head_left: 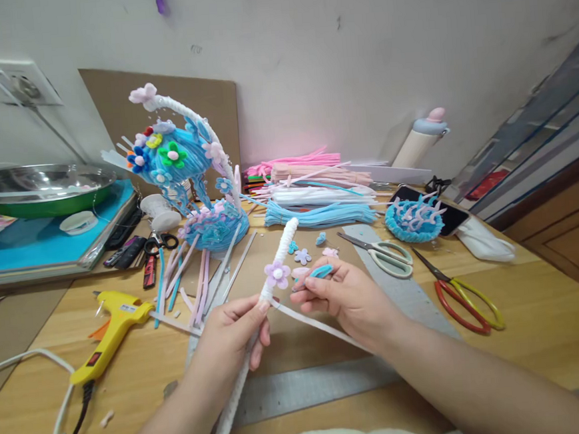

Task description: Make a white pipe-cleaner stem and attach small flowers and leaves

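My left hand (241,328) pinches a long white wrapped stem (282,245), which slants up and to the right. A lilac flower with a white centre (277,273) sits on the stem just above my fingers. From the same spot a loose white strip (318,323) trails to the lower right. My right hand (336,292) is closed on a small blue fuzzy piece (321,272), close to the lilac flower and apart from it. A pink petal shape (300,273) shows by its fingertips. Small flowers (302,256) lie on the board behind.
A yellow glue gun (115,328) lies left with its cord. Green-handled scissors (390,259) and red-yellow scissors (469,306) are at right. Behind stand a blue flower-covered decoration (179,155), pipe cleaner bundles (319,212) and a blue ring-shaped piece (413,227). A metal bowl (42,200) sits far left.
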Demonstrator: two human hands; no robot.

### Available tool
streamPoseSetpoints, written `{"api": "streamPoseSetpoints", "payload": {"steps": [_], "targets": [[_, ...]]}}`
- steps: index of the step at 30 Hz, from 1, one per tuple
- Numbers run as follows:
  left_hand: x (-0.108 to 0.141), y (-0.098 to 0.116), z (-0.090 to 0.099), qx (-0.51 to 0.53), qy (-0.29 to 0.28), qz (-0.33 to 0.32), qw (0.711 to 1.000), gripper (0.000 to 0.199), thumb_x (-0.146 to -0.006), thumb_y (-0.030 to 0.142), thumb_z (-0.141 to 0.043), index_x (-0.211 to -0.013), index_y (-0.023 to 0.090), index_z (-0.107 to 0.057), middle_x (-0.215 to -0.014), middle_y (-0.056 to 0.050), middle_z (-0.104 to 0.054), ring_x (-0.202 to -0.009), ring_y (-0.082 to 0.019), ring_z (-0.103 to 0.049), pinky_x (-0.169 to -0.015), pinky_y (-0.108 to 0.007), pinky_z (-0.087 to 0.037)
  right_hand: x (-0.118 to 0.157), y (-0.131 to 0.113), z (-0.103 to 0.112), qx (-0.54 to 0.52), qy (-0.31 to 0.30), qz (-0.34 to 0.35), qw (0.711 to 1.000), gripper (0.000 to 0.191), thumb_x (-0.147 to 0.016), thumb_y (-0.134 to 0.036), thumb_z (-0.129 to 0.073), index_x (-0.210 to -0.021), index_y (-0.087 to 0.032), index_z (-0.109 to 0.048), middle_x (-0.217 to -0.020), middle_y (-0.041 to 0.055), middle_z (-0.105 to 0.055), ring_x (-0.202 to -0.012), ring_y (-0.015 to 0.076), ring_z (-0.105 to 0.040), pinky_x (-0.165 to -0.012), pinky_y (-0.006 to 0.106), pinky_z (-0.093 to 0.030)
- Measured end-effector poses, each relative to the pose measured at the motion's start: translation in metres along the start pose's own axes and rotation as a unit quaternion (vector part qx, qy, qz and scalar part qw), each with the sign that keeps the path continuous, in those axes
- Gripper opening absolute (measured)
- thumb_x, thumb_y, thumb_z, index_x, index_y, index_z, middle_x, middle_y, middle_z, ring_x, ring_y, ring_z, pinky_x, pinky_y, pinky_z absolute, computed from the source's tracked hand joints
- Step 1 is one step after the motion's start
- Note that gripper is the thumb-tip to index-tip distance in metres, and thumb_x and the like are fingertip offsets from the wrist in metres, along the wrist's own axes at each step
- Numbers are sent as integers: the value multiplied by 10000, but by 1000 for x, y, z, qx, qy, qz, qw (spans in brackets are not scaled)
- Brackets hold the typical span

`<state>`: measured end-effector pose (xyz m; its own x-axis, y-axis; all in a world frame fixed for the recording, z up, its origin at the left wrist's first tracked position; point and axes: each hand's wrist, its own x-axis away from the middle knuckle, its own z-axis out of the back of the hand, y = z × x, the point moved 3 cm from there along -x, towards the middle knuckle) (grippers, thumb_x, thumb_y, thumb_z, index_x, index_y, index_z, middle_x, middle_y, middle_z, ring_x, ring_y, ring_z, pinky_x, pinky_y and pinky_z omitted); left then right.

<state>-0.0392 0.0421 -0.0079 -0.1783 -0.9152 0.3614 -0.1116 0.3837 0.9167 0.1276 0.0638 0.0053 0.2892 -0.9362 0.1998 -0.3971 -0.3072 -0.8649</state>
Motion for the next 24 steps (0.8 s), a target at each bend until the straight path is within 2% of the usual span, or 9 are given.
{"api": "streamPoseSetpoints", "payload": {"steps": [4,9,12,16,24], "targets": [[2,0,-2,4,1,3,1000,291,-710,398,-618,-617,125,-580,-448,21,-542,-263,-30,-376,-312,-159,-206,-2,7,-3,-31,13,-12,999,213,-664,-261,-753,-744,-143,-595,-739,23,-677,-708,150,-677,-634,219,-548],[2,-1,-3,9,-6,2,1000,300,-723,392,-610,-588,130,-554,-450,18,-543,-271,-35,-380,-310,-160,-209,-2,13,-6,-70,10,-41,997,216,-660,-243,-759,-780,-133,-617,-762,40,-688,-691,137,-678,-627,191,-551],[2,-1,-2,11,-7,3,1000,320,-729,380,-607,-546,129,-530,-453,15,-545,-270,-31,-388,-315,-160,-209,-3,13,-4,-77,21,-24,997,192,-666,-245,-753,-770,-135,-635,-765,38,-690,-701,136,-675,-638,199,-557],[2,-2,-3,18,-7,2,1000,276,-736,369,-605,-605,130,-560,-457,24,-543,-268,-29,-386,-314,-155,-216,-4,11,1,-88,40,3,995,167,-666,-245,-751,-750,-144,-647,-806,33,-691,-723,128,-669,-655,202,-558],[0,-4,-3,-6,-24,-5,1000,342,-727,406,-614,-545,128,-532,-469,17,-539,-275,-35,-410,-319,-163,-229,-2,13,-1,-74,23,15,997,198,-678,-252,-746,-793,-146,-624,-797,41,-695,-720,134,-670,-668,222,-555]]}}
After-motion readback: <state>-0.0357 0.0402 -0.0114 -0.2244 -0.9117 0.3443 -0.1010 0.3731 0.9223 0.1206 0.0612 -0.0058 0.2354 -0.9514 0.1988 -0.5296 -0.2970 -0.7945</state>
